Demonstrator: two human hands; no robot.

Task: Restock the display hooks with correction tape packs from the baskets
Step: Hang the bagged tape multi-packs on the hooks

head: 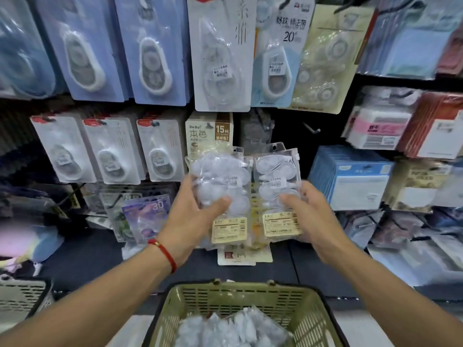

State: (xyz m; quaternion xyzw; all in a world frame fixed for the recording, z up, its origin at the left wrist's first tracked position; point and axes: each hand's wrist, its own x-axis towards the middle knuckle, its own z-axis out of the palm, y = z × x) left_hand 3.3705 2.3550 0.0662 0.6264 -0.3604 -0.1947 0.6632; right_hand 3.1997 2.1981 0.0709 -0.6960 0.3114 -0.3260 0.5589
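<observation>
Stationery racks crowd the wall before you, hung edge to edge with carded correction tapes. At centre, your left hand (194,216) grips one clear multi-pack (223,194), thumb across its bubbled front and fingers behind; your right hand (309,216) clasps a second multi-pack (279,189) the same way, the two packs just beside each other with their barcode labels facing you. Each looks light and fairly stiff, but the glossy plastic is likely slippery and the blister could dent, so hold by the flat lower card edge and leave the top hang tab free for the hook. At twelve o'clock from your hands, a beige 15M pack (209,132) hangs directly above the left one; at one o'clock, a bare display hook (312,128) juts from the dark panel, probably the slot to fill. At six o'clock, the green basket (240,294) sits below your forearms, more clear packs (230,329) heaped inside.
</observation>
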